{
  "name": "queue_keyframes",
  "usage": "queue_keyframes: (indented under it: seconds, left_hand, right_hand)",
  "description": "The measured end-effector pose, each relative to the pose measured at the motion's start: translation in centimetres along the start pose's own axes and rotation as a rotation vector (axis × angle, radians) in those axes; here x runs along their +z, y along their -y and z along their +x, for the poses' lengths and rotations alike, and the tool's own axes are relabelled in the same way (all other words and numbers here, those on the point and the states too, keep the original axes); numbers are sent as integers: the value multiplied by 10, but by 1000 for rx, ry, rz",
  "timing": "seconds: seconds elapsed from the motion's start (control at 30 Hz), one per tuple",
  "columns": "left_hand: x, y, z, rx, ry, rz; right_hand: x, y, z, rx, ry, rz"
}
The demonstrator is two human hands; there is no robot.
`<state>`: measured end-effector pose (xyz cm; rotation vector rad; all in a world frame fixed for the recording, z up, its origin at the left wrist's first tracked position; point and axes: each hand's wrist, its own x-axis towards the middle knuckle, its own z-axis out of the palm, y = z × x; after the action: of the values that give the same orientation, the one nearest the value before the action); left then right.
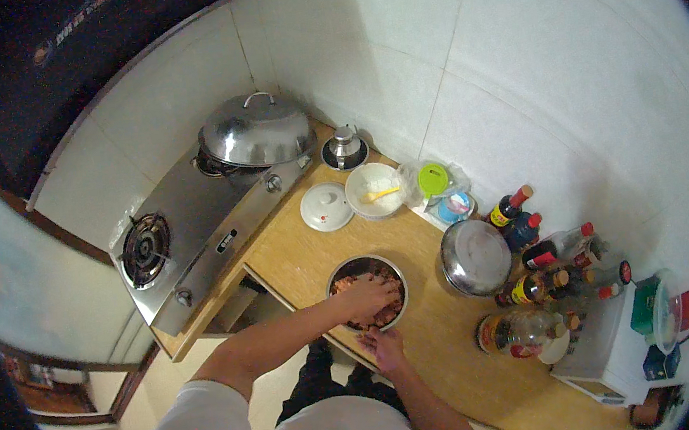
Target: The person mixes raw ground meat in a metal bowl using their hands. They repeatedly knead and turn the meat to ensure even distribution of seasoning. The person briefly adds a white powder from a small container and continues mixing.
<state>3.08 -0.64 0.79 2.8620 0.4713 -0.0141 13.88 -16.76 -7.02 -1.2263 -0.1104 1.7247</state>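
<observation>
A round metal bowl [359, 266] stands near the front edge of the wooden counter. It holds reddish, chopped or minced meat [386, 316]. My left hand [370, 298] reaches down into the bowl and presses on the meat; its fingertips are partly sunk in, so how far they close is unclear. At the bowl's near side, my right hand [383, 347] grips the rim from outside. Beyond the bowl are a white ceramic bowl [376, 210] with white powder and a yellow spoon [381, 194], and a white lid [326, 207].
To the left is a gas stove [195, 217] with a large domed wok lid [258, 130]. An overturned metal basin [477, 257] and several sauce bottles [535, 287] line the right. A big oil jug [514, 332] lies nearer, beside a white appliance [603, 348].
</observation>
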Motion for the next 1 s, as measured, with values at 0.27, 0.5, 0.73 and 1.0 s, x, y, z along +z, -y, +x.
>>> queue_keyframes:
  seconds: [0.27, 0.5, 0.73, 1.0]
  left_hand:
    - [15, -4, 47, 0, 336, 351]
    - [-35, 4, 8, 198, 32, 194]
    - [66, -10, 24, 267, 275, 504]
    - [-9, -25, 63, 88, 610, 297]
  right_hand:
    - [5, 1, -3, -8, -78, 108]
    - [-75, -66, 61, -324, 37, -377]
    - [-12, 1, 3, 31, -12, 115]
    - [-17, 2, 8, -2, -19, 170]
